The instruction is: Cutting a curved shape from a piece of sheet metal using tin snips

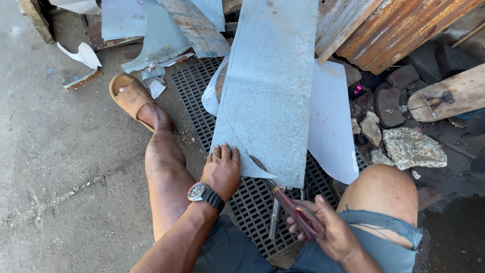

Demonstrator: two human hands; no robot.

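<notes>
Galvanised sheet lies on grating; my left hand presses it flat, my right hand clamped on snips.

The sheet is dull grey galvanised metal, smooth but a bit scuffed, and the snips look like steel with glossy dark red plastic handles. The grate under it is matt black metal mesh, the floor rough cracked concrete. The corrugated panels are rusty, the plank bare worn wood, the shorts frayed denim.
</notes>
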